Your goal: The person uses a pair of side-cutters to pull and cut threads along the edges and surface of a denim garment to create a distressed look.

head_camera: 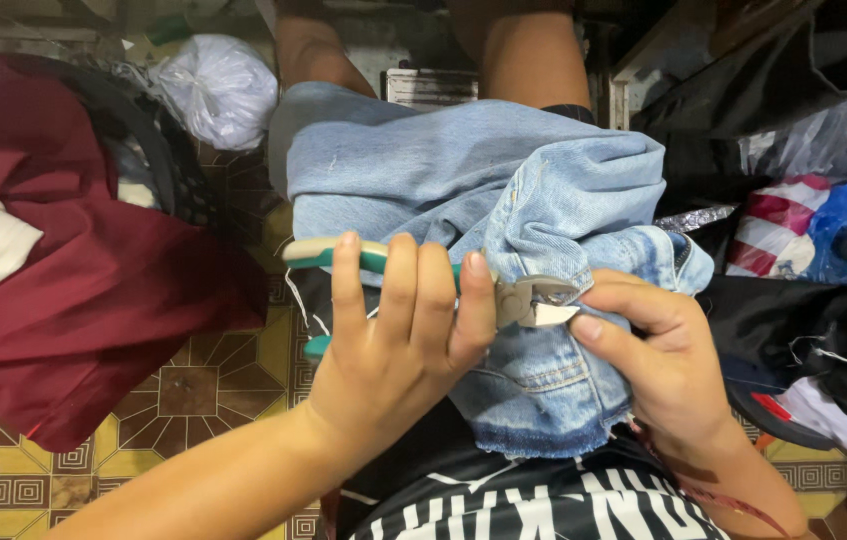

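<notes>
**Two hands, one pair of cutters on denim**

Your left hand (398, 335) is clenched round the green-and-cream handles of the cutting pliers (423, 278), whose metal head sits against a bunched fold of the light-blue denim garment (473, 185). Your right hand (658, 365) pinches that fold just beside the head, thumb on top. The denim lies across your lap, its frayed hem (543, 440) hanging toward your black shirt (543, 505). What the cutters bite on is hidden, perhaps a rivet. Left of you the maroon cloth (113, 290) crowds the patterned floor (193, 390); right, dark clothes (823, 340) press close.
</notes>
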